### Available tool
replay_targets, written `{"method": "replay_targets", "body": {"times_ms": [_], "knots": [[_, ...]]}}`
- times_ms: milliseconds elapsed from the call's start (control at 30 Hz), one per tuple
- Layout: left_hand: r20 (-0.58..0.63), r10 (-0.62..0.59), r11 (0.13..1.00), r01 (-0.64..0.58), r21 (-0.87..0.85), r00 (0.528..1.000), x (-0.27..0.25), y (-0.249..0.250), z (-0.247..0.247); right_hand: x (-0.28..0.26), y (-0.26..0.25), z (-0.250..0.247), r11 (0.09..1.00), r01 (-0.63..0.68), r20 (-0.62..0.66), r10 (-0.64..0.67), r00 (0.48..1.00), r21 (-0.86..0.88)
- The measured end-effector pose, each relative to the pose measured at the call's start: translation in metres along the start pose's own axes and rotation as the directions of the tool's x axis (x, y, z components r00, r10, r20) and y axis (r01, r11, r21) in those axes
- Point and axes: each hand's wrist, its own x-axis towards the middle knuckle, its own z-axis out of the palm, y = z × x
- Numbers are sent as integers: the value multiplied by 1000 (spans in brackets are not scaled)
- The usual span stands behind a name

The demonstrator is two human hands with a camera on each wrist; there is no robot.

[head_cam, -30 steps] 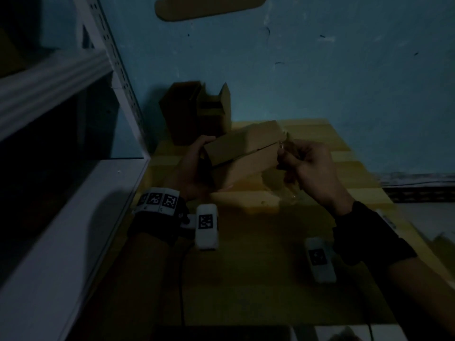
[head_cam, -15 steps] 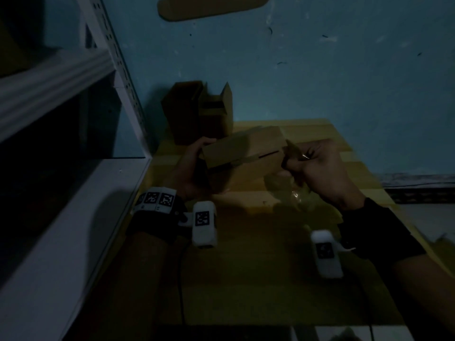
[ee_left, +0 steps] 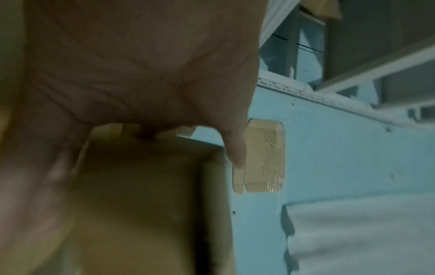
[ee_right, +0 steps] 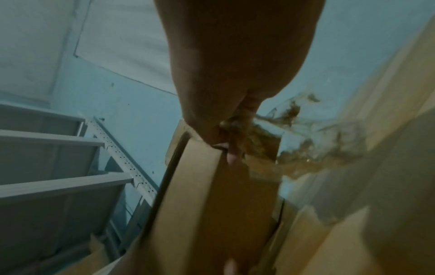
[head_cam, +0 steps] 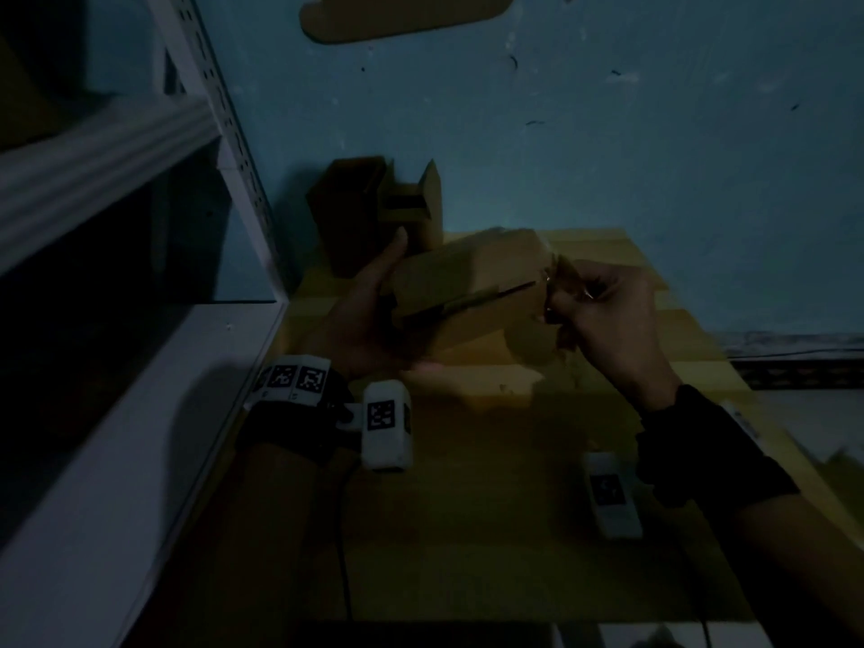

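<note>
A small brown cardboard box [head_cam: 467, 282] is held above the wooden table [head_cam: 467, 530], with a dark slit along its flap seam. My left hand [head_cam: 369, 315] grips its left end, thumb up behind it and fingers underneath; the left wrist view shows the palm [ee_left: 129, 65] against the box [ee_left: 141, 195]. My right hand [head_cam: 603, 315] pinches a crumpled clear tape strip [head_cam: 563, 278] flecked with brown paper at the box's right end. In the right wrist view the fingertips [ee_right: 231, 158] hold the tape strip [ee_right: 294, 130] beside the box [ee_right: 212, 195].
Two more cardboard boxes [head_cam: 374, 212] stand at the table's back against the blue wall. A white metal shelf unit [head_cam: 140, 413] runs along the left. A cardboard piece [head_cam: 402, 11] is stuck on the wall. The table's right edge drops to the floor.
The right hand has shifted a little to the right and down with the tape strip. The box has turned slightly in the left hand.
</note>
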Motion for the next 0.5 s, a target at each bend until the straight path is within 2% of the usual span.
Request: {"method": "replay_targets", "body": {"times_ms": [67,133,200,367,433,500], "knots": [[32,-33,999,32,30,999,-1,-1,0,-1,-4,-1,1000,25,37,-26,999,7],[9,-124,990,123,65,992,-2,-2,0,0,-5,-4,999,25,50,-27,998,33],[-15,-161,984,162,77,987,-2,-4,-2,2,-4,-7,998,11,57,-14,998,61],[-14,-40,998,41,44,999,-4,-2,-5,4,-2,-13,997,8,116,-17,993,79],[0,-32,996,32,87,999,-7,2,-6,6,-1,-16,999,-12,192,2,981,50],[-26,-32,991,35,131,999,-9,4,-5,7,0,-21,999,-9,302,25,953,-54]]}}
